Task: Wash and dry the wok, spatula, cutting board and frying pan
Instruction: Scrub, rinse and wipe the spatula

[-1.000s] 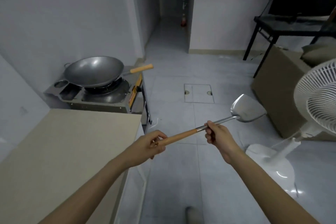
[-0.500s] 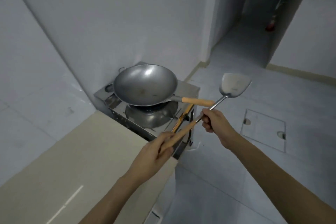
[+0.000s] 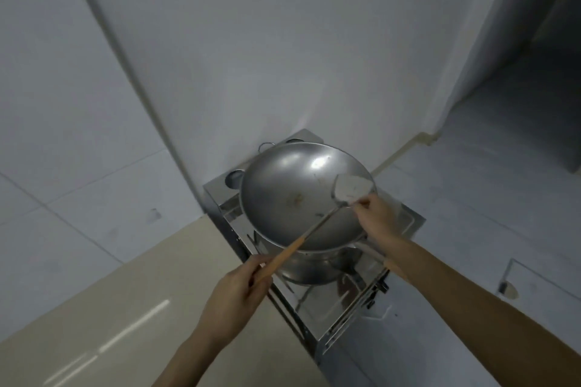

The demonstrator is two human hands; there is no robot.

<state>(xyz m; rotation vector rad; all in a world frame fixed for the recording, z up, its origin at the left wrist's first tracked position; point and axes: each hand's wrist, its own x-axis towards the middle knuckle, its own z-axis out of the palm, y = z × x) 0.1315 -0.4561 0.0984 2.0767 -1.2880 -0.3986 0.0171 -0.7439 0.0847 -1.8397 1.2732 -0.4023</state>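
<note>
Holding the spatula [image 3: 317, 226] over the wok [image 3: 292, 195] on the stove [image 3: 405, 220] — left hand [image 3: 239, 289] gripping the handle, right hand [image 3: 375, 218] pinching the neck — you should lower it gently inside.

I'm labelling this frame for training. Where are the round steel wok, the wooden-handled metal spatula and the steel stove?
Round steel wok [image 3: 283, 185]: head view, bare inner wall.
Wooden-handled metal spatula [image 3: 352, 187]: head view, flat blade.
Steel stove [image 3: 349, 305]: head view, top plate near front.

Left hand [image 3: 234, 287] grips spatula [image 3: 317, 223] wooden handle end, right hand [image 3: 375, 218] pinches its metal neck; blade over wok [image 3: 283, 195] on steel stove [image 3: 361, 298], beige counter [image 3: 125, 308] beside.
</note>
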